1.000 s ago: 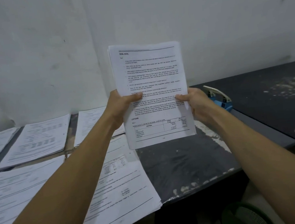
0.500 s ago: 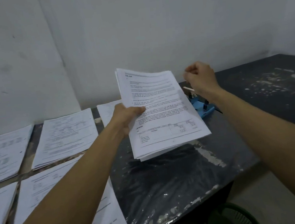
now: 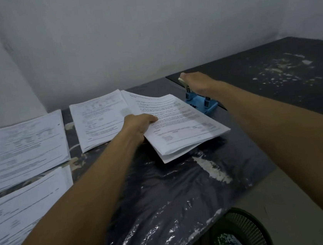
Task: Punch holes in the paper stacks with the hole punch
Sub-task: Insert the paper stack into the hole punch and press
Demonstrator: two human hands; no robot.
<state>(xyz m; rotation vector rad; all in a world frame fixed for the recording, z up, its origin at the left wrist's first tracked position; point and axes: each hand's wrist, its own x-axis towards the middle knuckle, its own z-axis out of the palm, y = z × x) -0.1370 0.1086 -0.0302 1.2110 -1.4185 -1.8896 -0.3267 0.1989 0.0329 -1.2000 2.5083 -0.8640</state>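
The left grip (image 3: 139, 124) clenches a paper stack (image 3: 181, 124), thumb on top. The right grip (image 3: 197, 84) rests on the handle of the blue hole punch (image 3: 201, 102), beside that stack's far edge. Dark worktop (image 3: 164, 192); grey wall (image 3: 126, 35) beyond.

Both hands extended: left (image 3: 139, 125) gripping, right (image 3: 197, 82) pressing down.

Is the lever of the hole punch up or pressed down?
Up. The lever slants above the blue hole punch, with the right hand on it.
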